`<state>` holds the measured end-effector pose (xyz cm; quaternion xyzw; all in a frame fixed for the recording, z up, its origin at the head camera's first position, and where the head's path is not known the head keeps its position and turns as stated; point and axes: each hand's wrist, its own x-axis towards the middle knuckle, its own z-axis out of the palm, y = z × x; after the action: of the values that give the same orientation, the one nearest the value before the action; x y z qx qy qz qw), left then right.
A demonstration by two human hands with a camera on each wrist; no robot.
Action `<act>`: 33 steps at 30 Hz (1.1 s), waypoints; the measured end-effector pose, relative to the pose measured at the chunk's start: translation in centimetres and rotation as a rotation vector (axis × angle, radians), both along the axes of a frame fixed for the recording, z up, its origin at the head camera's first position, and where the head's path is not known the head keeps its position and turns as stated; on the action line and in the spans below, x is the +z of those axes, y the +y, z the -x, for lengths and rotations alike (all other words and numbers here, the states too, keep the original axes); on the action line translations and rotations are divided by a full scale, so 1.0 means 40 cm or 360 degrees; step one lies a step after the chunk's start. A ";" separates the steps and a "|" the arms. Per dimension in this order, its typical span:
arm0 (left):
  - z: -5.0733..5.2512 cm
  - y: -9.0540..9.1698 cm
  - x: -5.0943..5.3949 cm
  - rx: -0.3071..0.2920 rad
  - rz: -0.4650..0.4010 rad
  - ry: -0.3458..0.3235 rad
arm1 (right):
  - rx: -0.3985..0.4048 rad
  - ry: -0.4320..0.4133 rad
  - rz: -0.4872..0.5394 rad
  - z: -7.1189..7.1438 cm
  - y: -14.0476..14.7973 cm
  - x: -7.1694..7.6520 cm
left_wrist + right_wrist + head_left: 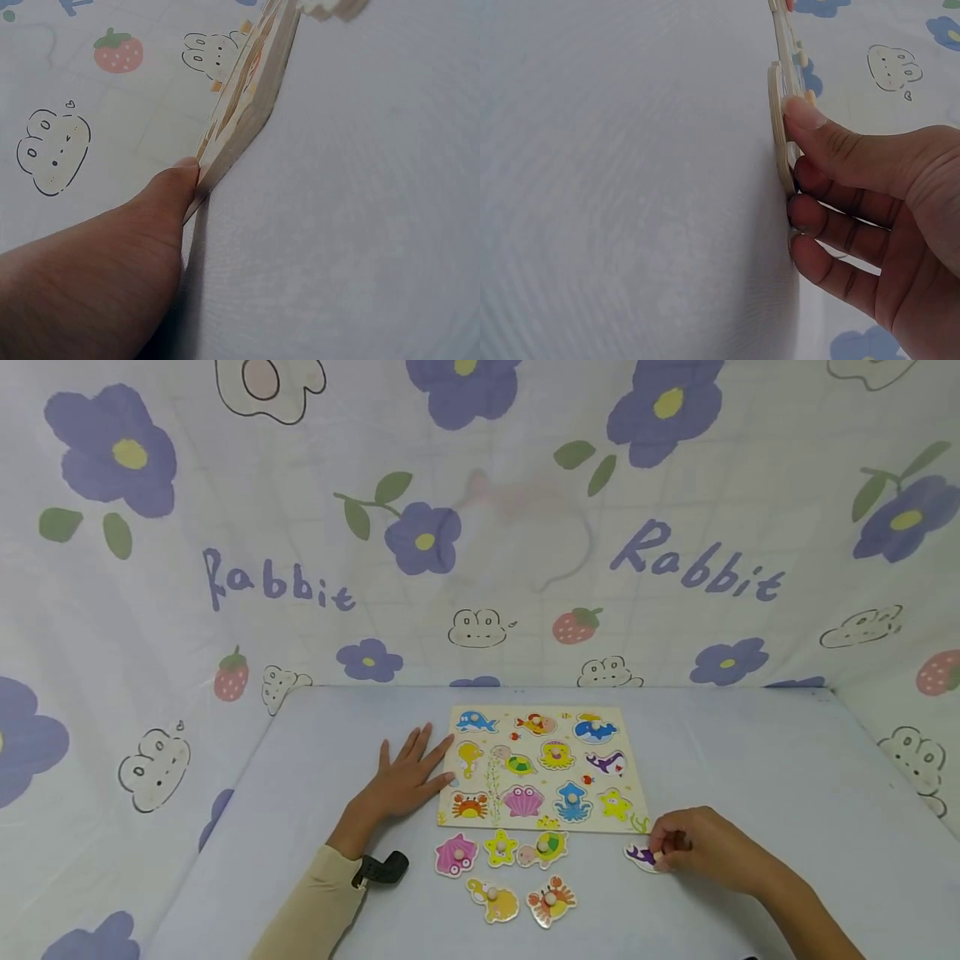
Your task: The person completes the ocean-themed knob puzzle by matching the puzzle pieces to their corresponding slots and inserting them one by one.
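A wooden puzzle board with sea-animal pictures lies on the table. My left hand, fingers spread, rests at its left edge; the left wrist view shows the thumb of that hand against the board's side. At the lower right corner, my right hand pinches the knob of a purple piece between thumb and fingers. In the right wrist view the piece is seen edge-on, at the fingertips of the right hand. Knobbed whale and squid pieces sit on the board.
Below the board lie loose pieces: a pink shell, a yellow star, a turtle, a seahorse and a crab. A patterned curtain hangs behind the table.
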<state>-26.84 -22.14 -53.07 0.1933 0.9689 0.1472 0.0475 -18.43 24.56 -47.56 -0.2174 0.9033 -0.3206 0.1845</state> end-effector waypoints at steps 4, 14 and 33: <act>-0.003 0.000 0.005 0.0001 -0.0003 -0.0010 | 0.0014 0.0054 -0.0036 0.001 0.001 -0.002; -0.005 0.001 0.011 -0.0011 -0.0003 -0.0009 | 0.0078 0.0146 -0.0056 -0.009 0.002 0.024; -0.010 0.002 0.011 0.0002 0.0010 -0.0002 | -0.0055 0.0430 -0.0085 0.055 -0.048 0.094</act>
<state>-26.44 -22.04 -52.64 0.1924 0.9694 0.1443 0.0486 -20.64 22.66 -43.79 -0.2379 0.9317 -0.2676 0.0614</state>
